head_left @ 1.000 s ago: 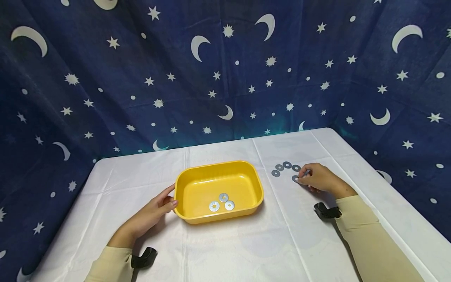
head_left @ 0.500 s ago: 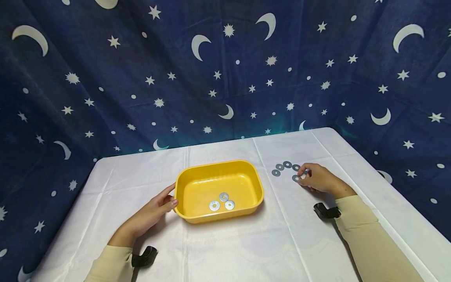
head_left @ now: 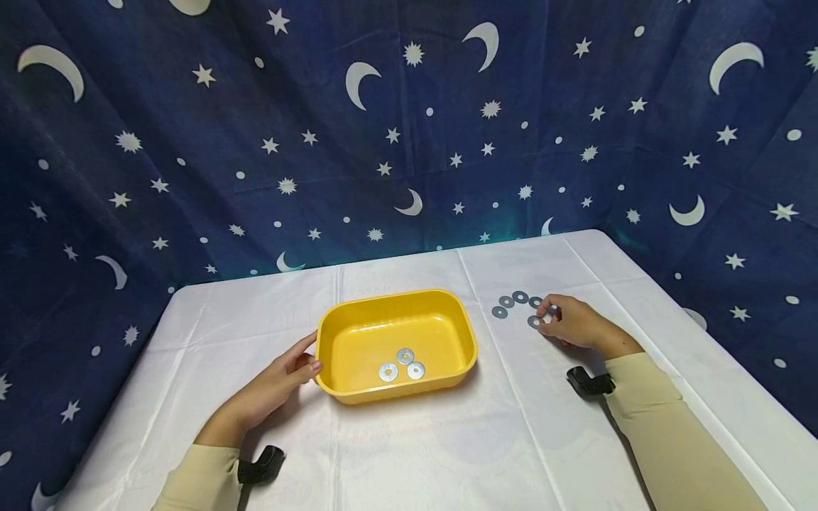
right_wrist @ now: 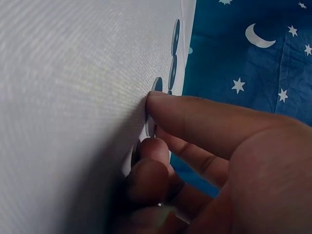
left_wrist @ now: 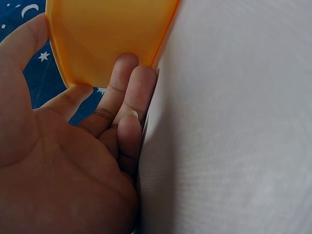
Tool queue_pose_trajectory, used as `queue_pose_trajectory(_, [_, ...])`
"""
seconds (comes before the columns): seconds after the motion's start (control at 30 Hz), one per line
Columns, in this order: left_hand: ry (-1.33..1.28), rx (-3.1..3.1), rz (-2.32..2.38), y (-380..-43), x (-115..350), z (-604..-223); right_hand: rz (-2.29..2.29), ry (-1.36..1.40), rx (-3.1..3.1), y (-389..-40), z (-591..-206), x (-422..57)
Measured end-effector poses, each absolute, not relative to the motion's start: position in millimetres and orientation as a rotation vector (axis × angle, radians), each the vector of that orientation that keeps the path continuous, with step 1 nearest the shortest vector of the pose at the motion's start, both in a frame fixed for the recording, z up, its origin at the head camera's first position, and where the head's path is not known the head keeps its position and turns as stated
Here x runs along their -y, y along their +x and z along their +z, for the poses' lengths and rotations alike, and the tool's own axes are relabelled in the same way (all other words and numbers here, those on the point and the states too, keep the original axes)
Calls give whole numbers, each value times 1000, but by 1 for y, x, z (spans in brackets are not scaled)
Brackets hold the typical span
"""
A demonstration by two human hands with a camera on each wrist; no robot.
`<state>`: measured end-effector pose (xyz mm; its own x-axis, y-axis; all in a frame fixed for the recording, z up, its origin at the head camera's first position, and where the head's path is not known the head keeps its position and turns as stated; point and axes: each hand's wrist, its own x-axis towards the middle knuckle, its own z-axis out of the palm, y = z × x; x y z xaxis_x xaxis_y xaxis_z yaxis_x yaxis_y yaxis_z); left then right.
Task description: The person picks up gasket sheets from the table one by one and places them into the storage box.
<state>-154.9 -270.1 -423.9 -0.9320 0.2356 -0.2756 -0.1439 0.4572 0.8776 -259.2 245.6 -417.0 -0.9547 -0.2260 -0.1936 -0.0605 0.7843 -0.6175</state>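
Note:
Against the left end of a yellow tray [head_left: 396, 392], my left hand [head_left: 268, 390] rests with its thumb and fingers spread. The left wrist view shows those fingers touching the outer wall of the tray [left_wrist: 112, 34]. Three silver washers [head_left: 405, 356] lie flat inside it. At the right, my right hand [head_left: 578, 326] is down on the tablecloth, thumb and forefinger pinching the edges of a grey washer [head_left: 533, 322]. More grey washers [head_left: 506, 301] lie in an arc beside it. The right wrist view shows my thumb [right_wrist: 195, 119] against a washer, partly hidden by the fingers.
A white cloth [head_left: 434, 454] covers the table. Dark blue fabric [head_left: 224, 142] with moons and stars hangs behind and at both sides. A black wrist mount [head_left: 262, 465] sits on the left wrist and another black mount [head_left: 589, 382] on the right.
My right hand's fingertips have shifted slightly left over the nearest washer, uncovering more of it. My left hand and the tray stay where they were.

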Motion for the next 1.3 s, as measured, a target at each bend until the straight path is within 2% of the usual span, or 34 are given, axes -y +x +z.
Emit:
queue_pose_trajectory(0.83, [77, -2359, 1473, -155, 271, -426, -873, -340, -2738, -257, -416, -241])
queue_pose_trajectory(1.3, [100, -2360, 1473, -154, 270, -424, -938, -537, -2825, -256, -420, -233])
